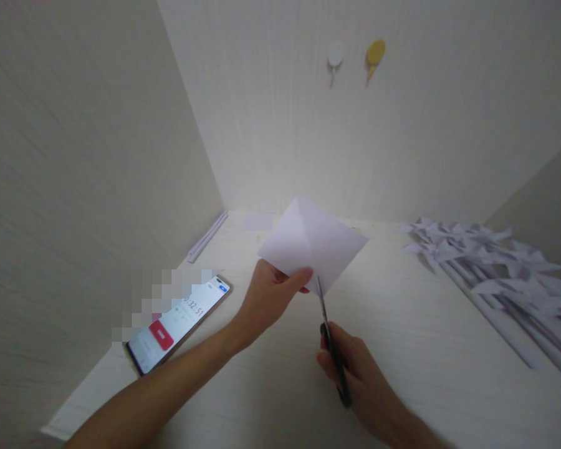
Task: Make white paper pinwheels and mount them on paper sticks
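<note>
White desk (402,349): one creased paper (315,246) in left grip (266,296), one scissors (331,346) in right (355,374), perhaps a dozen pinwheels (490,262).

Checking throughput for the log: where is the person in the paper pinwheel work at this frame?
Done: a pile of finished paper pinwheels lies at the right of the table. In hand: left hand pinches a creased white paper square while right hand drives scissors into its lower corner. Left: the cut looks barely started; this sheet is not yet folded or on a stick. A phone shows a running timer.
</note>
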{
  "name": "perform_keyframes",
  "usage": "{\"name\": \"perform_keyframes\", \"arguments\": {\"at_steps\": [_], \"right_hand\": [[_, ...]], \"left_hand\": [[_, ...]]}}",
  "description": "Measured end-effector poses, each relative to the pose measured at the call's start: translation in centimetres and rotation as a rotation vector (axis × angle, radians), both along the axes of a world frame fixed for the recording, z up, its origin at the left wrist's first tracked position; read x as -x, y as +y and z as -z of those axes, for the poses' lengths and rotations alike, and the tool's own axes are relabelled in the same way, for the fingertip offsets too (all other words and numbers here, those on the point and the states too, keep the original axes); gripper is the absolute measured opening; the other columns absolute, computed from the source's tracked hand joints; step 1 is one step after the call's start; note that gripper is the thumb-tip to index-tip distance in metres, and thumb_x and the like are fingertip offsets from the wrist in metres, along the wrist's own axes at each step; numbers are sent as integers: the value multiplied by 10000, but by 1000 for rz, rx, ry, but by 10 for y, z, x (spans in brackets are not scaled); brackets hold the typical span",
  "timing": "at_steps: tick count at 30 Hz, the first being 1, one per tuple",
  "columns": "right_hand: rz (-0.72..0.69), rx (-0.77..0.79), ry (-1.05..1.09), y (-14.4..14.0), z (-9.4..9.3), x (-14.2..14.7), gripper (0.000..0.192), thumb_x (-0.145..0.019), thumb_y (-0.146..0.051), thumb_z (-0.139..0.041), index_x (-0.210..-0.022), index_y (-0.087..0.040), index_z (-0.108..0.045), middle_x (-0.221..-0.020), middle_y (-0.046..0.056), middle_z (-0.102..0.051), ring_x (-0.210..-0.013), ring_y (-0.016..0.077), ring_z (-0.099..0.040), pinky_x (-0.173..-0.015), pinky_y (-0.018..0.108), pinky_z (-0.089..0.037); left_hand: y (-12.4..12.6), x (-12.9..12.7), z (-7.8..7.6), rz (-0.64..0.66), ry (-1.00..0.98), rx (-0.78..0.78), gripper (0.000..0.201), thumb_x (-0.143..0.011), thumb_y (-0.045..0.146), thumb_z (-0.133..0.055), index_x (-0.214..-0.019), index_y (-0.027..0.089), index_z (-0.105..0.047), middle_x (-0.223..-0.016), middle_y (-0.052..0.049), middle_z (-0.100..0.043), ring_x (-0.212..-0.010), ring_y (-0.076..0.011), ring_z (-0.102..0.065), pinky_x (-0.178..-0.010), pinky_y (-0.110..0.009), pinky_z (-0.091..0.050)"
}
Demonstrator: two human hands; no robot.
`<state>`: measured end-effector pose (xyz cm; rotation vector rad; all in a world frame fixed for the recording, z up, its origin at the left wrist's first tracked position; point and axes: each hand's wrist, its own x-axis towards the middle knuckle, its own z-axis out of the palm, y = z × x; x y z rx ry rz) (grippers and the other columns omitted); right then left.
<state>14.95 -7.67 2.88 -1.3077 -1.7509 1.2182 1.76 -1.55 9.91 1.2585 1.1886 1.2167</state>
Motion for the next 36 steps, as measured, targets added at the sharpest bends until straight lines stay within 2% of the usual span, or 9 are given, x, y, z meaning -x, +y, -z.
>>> {"name": "perform_keyframes", "arguments": {"at_steps": [13,36], "right_hand": [[22,7,-6,0,0,-1,283,-765,-412,-435,-610,-184,-372,-506,-49,-374,-469,80,-326,-437,210,-253],[43,-53,-88,1,-1,-1,348,-756,-462,-414,-555,-185,-351,-474,-44,-381,-453,78,-317,-425,212,-249]], "left_hand": [[2,1,4,10,10,-33,144,-598,229,-607,-689,118,-614,-636,4,-643,-547,-115,-578,-484,-204,-501],[2,3,4,37,-1,-48,162,-611,240,-597,-708,111,-610,-657,-14,-635,-559,-121,-575,-487,-219,-512]]}}
